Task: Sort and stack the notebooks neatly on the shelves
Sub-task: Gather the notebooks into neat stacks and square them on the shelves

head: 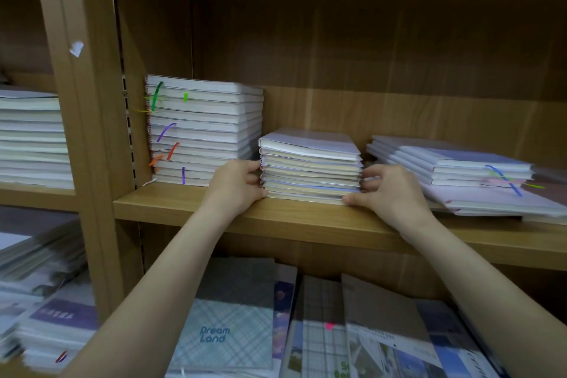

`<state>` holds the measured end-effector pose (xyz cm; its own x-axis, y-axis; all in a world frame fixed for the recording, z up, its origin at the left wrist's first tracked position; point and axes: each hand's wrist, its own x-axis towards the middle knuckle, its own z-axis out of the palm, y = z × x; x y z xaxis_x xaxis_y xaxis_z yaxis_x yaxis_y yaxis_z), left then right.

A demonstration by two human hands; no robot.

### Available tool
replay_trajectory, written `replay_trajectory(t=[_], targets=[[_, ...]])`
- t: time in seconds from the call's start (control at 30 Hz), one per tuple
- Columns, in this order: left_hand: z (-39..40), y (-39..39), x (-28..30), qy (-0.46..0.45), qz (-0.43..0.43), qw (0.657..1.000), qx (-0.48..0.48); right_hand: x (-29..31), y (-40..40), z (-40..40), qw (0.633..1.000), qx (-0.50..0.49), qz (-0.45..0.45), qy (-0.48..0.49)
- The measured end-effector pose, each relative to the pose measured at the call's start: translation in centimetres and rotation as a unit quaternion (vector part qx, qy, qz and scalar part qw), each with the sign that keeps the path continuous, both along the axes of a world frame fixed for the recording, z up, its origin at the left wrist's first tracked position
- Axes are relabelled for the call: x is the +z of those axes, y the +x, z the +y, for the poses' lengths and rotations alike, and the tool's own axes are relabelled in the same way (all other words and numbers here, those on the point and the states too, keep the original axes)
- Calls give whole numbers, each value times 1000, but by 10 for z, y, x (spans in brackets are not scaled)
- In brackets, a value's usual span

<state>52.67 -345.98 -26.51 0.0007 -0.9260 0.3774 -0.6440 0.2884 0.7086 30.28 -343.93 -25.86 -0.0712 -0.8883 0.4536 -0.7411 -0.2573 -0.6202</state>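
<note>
A low stack of pale, plastic-wrapped notebooks with cream page edges (310, 167) is sitting at the near edge of the light wooden middle shelf (171, 205), roughly at its centre, and the person is pressing it from both sides. The left hand (237, 184) is curling against the stack's left edge, fingers bent onto the spines and thumb down at the base where the stack meets the board; the right hand (389, 192) is cupping the right edge in the same way, fingertips touching the page edges and thumb lying on the shelf lip. Neither hand is lifting anything: both are closing on the pile as a clamp. The upper notebooks are lying slightly skewed and overhanging the lower ones, so the step in hand looks like squaring this pile. The next move probably calls for an even inward squeeze and a push toward the far wall, keeping the slippery wrappers from sliding. Just to the left, nearly touching, a taller stack of white spiral-bound notebooks with coloured ribbon markers (204, 129) is standing already tidy. To the right, a little apart, a fanned, untidy heap of bluish-white notebooks (460, 172) is spreading toward the near edge and likely needs sorting afterwards. Below, flat patterned notebooks, one reading "Dream Land" (227, 331), are lying on the lower shelf.
</note>
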Motion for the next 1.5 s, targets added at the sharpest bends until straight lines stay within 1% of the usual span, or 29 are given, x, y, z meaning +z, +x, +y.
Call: replay_trajectory(t=[0.03,0.07,0.13,0.2,0.27,0.33,0.47,0.57,0.63,0.7,0.77,0.83,0.9,1.17,1.2,1.33,1.37,1.5], targets=[[0,0,1,-2,13,1000,-9,0,-1,0,1000,7,-7,6],[0,1,2,-9,44,999,-28,1,-3,0,999,17,-22,15],[0,0,2,-31,124,989,-79,3,-4,-1,995,47,-85,25],[1,-3,1,-39,171,979,-104,7,-2,-3,988,70,-136,18],[-1,-7,-1,-52,207,972,-95,10,2,-6,991,61,-118,0],[-3,-10,-2,-62,223,971,-63,12,5,-7,994,52,-97,-18],[-3,-16,2,-60,218,974,4,9,5,-6,994,27,-98,-46],[1,-21,6,-76,175,980,47,5,6,-4,994,15,-83,-76],[3,-21,7,-85,149,983,57,4,6,-2,993,21,-92,-76],[3,-20,6,-71,131,988,32,3,4,-1,991,32,-109,-64],[2,-18,3,-52,104,993,-16,3,2,0,992,39,-110,-53],[3,-17,2,-45,82,995,-41,2,4,0,995,33,-84,-46],[2,-17,3,-37,92,994,-51,1,5,1,998,16,-52,-44],[-3,-20,0,-44,65,996,-34,1,8,4,999,-3,-3,-33],[-3,-20,0,-44,64,996,-34,0,7,3,1000,2,-14,-28],[-1,-13,-1,-38,66,996,-47,-2,3,-1,993,42,-113,16],[0,-12,-1,-36,62,996,-46,-3,3,-2,992,47,-111,25],[2,-12,-3,-40,63,996,-42,-4,4,-4,997,31,-58,27]])
